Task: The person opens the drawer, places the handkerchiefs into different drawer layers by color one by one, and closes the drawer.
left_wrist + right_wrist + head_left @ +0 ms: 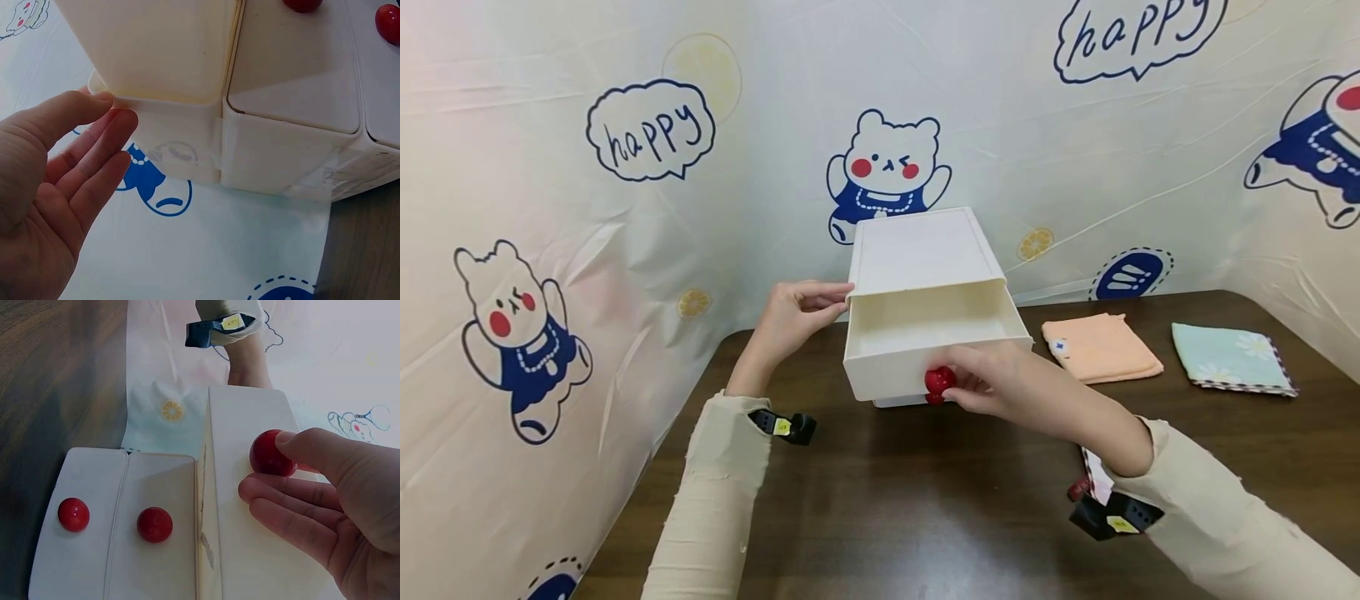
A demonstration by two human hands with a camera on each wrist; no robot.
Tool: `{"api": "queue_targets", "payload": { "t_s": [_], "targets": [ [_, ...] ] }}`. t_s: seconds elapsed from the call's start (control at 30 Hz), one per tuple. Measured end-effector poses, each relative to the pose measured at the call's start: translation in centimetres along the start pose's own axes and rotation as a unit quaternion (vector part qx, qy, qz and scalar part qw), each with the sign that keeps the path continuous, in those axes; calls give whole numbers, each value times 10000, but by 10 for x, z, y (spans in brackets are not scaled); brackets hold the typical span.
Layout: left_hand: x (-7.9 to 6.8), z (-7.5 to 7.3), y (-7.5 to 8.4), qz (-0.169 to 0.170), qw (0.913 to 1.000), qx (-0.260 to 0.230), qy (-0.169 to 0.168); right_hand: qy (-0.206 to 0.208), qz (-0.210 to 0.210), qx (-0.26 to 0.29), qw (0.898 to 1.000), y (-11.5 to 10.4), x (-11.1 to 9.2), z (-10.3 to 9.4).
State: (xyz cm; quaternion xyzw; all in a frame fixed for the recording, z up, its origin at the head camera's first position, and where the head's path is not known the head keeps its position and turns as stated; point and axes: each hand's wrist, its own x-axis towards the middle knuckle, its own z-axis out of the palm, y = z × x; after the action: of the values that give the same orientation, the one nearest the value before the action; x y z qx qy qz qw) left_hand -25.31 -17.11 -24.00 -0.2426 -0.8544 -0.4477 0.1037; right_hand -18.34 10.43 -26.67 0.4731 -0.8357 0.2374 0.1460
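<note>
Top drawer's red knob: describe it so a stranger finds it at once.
On the brown table stands a white drawer unit. Its top drawer is pulled out, with the round red knob on the front. Unlike the two red knobs on the shut drawers below, it is pinched by the right hand.

A pale sheet (775, 50) printed with cartoon bears (889, 171) and "happy" bubbles (651, 132) hangs behind a dark, glossy wooden table (917, 508).
</note>
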Motion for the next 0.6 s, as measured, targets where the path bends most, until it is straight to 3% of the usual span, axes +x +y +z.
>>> {"api": "queue_targets", "payload": {
  "t_s": [0.6],
  "targets": [
    [-1,1,2,53,9999,-88,-3,51,-229,-322,9992,-18,-12,-2]
  ]
}}
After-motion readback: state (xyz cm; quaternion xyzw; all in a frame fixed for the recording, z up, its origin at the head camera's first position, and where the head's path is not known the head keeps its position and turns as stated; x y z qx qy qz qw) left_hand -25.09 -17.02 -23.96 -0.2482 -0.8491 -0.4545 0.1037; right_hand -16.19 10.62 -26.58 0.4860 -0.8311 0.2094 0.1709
